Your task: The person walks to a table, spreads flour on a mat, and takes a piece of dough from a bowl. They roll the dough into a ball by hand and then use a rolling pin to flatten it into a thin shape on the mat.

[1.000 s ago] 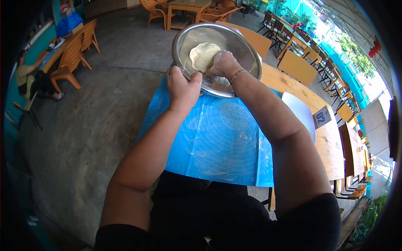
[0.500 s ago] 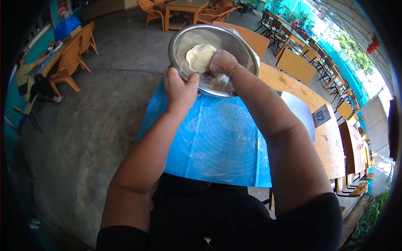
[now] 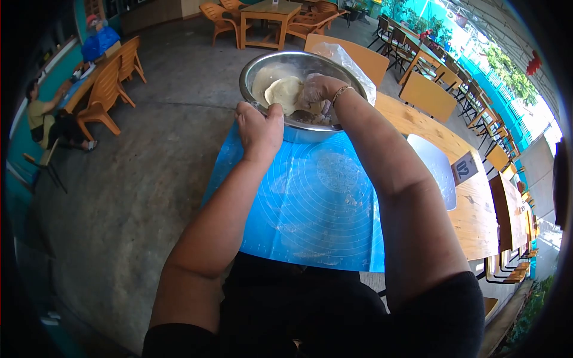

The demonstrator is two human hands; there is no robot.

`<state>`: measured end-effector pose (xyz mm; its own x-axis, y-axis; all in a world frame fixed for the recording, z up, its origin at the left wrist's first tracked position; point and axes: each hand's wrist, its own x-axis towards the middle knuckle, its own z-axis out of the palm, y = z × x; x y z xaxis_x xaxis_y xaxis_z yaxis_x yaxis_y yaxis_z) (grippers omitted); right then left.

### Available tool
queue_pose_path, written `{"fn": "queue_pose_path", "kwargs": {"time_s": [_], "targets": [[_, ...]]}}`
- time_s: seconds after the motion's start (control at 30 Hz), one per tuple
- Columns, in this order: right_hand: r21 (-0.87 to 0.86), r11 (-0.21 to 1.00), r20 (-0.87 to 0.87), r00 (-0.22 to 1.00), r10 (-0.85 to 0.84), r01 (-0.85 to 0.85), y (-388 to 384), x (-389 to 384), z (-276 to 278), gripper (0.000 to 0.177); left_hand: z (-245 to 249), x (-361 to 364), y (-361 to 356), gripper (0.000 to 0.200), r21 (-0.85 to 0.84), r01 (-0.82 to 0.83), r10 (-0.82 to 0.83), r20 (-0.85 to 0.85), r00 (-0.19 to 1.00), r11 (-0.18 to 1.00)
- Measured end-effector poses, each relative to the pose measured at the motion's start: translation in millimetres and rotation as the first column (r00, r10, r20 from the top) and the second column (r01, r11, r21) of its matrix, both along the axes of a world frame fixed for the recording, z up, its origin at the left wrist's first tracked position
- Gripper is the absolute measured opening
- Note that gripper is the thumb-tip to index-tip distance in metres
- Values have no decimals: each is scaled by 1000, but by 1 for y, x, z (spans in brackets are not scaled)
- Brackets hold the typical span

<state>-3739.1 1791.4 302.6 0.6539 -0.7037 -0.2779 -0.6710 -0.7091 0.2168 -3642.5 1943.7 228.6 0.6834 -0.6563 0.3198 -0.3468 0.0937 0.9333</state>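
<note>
A round metal bowl [image 3: 310, 134] stands at the far end of a blue baking mat [image 3: 298, 203] marked with circles and dusted with flour. My left hand [image 3: 259, 128] grips the bowl's near left rim, thumb up at the edge. Pale, flattened dough [image 3: 283, 94] lies inside, left of my right hand [image 3: 322, 92]. That hand is down in the bowl, floury, with fingers curled beside the dough; what they hold, if anything, I cannot make out. A bracelet circles the right wrist.
Right of the mat lie a white tray [image 3: 433, 164] and an "02" sign [image 3: 464, 169] on the wooden table [image 3: 477, 209]. Clear plastic [image 3: 346, 59] sits behind the bowl. A seated person [image 3: 45, 116] is at far left, near orange chairs [image 3: 102, 92].
The bowl has come down from a tilted position to nearly level. My right hand has reached lower into it, and its fingers have moved toward the near side.
</note>
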Motion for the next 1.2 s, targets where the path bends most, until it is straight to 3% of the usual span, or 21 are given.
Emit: {"fn": "queue_pose_path", "kwargs": {"time_s": [0.1,0.2,0.23,0.27,0.3,0.33,0.4,0.5,0.53,0.63,0.73,0.83,0.93,0.97,1.0,1.03,1.07,1.1,1.13,1.17,1.2], "targets": [[15,964,-101,959,265,-265,-36,-2,-17,22,15,-3,9,50,73,-88,83,74,994,993],[181,974,297,952,77,-136,-43,-10,-14,20,35,-8,22,58,119,-42,46,-31,998,992],[354,935,370,914,-165,26,-41,-11,-12,20,36,-8,23,58,117,-44,48,-30,998,992],[526,835,393,825,-405,159,-34,-10,-6,20,37,-6,23,60,105,-139,123,148,981,985],[526,836,395,825,-405,158,-26,-9,1,20,39,-5,22,62,77,-229,194,319,928,970],[466,863,364,847,-387,194,-19,-6,7,21,42,-3,22,62,77,-227,192,322,927,971],[404,886,329,867,-375,230,-9,-5,12,22,62,1,26,63,27,-170,106,679,727,985],[223,965,342,916,-209,137,4,-6,21,25,105,-8,23,62,203,48,-176,679,713,978],[31,999,227,973,35,-43,8,-9,25,26,114,-13,17,62,316,162,-335,633,697,935],[-212,889,54,903,426,-406,-32,-19,4,29,129,-26,-5,70,514,78,-425,605,673,854],[-101,941,313,887,338,-323,-25,-21,-2,27,131,-24,-24,79,657,38,-529,571,628,753],[212,977,377,925,-47,-36,-22,-18,-3,29,104,-7,-55,89,663,82,-592,598,540,744],[110,985,365,927,84,-132,-29,-28,-6,32,84,-1,-74,99,637,117,-611,649,452,762],[-129,914,269,873,406,-385,-28,-35,-6,34,82,-1,-76,94,668,157,-647,592,480,728],[-323,721,97,737,669,-612,-29,-39,-6,36,81,-2,-78,90,695,198,-680,532,505,691],[-233,797,267,751,604,-558,-28,-39,-9,43,80,-2,-81,90,694,202,-681,531,504,691],[-229,798,267,752,602,-557,-23,-39,-6,43,79,-2,-83,91,681,219,-683,544,488,699],[190,947,574,812,106,-258,-17,-38,-1,44,76,-1,-85,93,667,235,-682,556,474,707],[639,769,582,670,-461,-27,-10,-37,3,45,73,0,-86,93,670,233,-683,553,477,705],[640,768,583,671,-459,-31,-18,-38,-4,45,68,2,-89,94,705,238,-712,514,478,668],[351,893,714,697,-61,-282,-24,-40,-11,40,67,3,-91,96,737,241,-739,477,476,631]]}}
